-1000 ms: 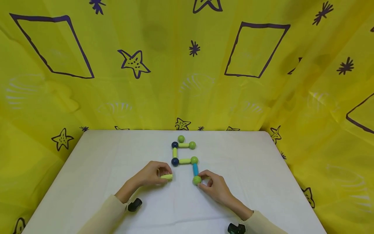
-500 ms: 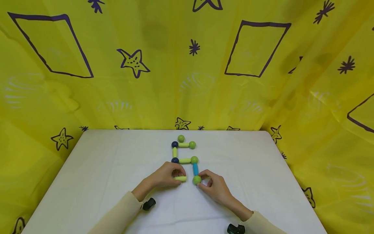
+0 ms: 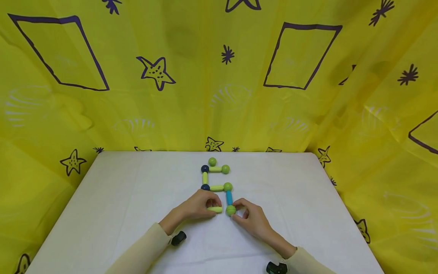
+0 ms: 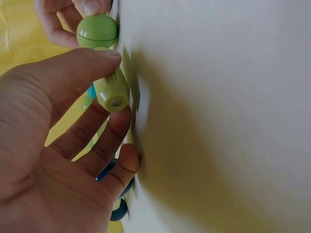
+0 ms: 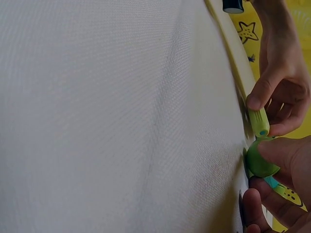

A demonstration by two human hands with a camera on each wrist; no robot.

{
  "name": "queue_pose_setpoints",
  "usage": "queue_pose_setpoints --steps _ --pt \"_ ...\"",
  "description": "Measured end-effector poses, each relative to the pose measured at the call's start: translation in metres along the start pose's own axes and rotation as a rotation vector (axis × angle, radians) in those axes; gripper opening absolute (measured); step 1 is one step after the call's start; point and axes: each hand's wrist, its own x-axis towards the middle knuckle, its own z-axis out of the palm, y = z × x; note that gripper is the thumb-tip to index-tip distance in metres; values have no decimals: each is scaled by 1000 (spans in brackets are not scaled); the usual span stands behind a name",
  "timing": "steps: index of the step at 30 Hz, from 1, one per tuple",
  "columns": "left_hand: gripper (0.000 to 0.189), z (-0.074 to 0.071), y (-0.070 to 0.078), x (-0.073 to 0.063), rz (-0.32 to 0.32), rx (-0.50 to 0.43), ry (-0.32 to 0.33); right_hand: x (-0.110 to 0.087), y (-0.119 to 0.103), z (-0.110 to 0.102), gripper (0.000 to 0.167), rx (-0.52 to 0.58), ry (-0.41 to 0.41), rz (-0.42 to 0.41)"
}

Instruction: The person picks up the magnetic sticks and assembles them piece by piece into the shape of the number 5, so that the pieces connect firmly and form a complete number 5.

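Between thumb and fingers, my left hand (image 3: 199,205) pinches a light yellow-green magnetic stick (image 3: 215,209); its metal end tip shows in the left wrist view. My right hand (image 3: 254,219) holds a green ball (image 3: 230,210) between thumb and fingers. That ball sits at the near end of a blue stick (image 3: 229,198), whose far end meets another green ball (image 3: 227,187). In the head view a small gap parts the held stick from the held ball. From the far ball, a yellow-green stick (image 3: 216,188) runs left to a dark blue ball (image 3: 205,187), partly hidden by my left hand.
Further back, an upright yellow-green stick (image 3: 205,178) leads to a second dark blue ball (image 3: 204,169). Another stick (image 3: 215,169) joins it to a green ball (image 3: 225,169). A loose-looking green ball (image 3: 212,161) lies behind. Yellow patterned cloth (image 3: 191,106) surrounds the white table (image 3: 137,190).
My left hand has moved right with the yellow-green stick, bringing it close to the held green ball. My right hand has stayed in place on that ball.
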Motion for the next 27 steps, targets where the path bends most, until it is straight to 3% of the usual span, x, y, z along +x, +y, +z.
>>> queue_pose_setpoints --steps 10,27 --pt "18 5 5 7 28 -24 -10 0 -1 -1 29 -5 3 -4" --pt "20 5 6 7 18 -17 -16 0 -2 -1 29 -11 4 -7"
